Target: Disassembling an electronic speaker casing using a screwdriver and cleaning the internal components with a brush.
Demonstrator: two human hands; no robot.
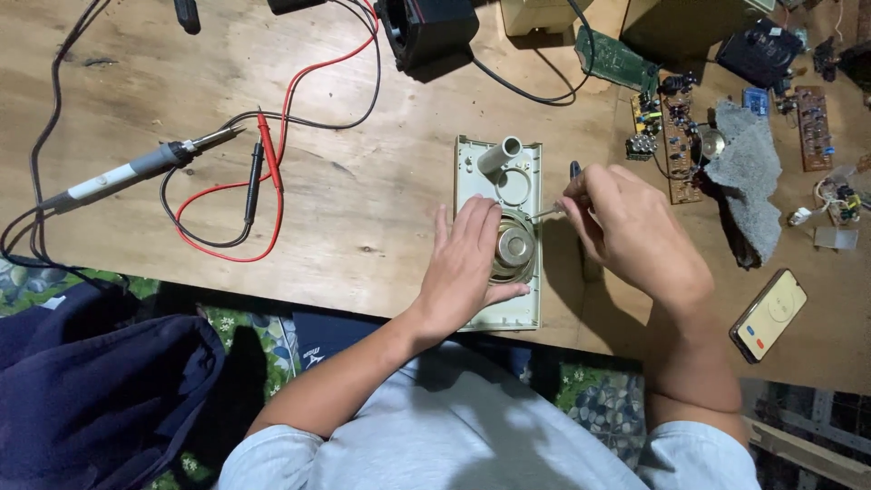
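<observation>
Head view: a pale plastic panel (501, 238) lies flat near the front edge of the wooden table (363, 200), with a round speaker (513, 247) seated in it and a short tube (500, 155) standing up near its far end. The left hand (467, 268) rests palm-down on the panel, fingers spread and loosely curved round the speaker, steadying rather than clamping. The right hand (631, 231) has its fingers closed on a thin screwdriver (550, 211), whose tip meets the speaker's rim. The panel looks light, stiff and somewhat brittle; the speaker's metal back seems the heavier part and its cone likely delicate, so the panel's long edges appear the safest hold. The near end of the panel sits close to the table edge. Open wood lies to the left, before the red and black probe leads (263, 172) and soldering iron (136, 172); circuit boards (676, 136), a grey cloth (748, 181) and a phone (769, 315) crowd the right
</observation>
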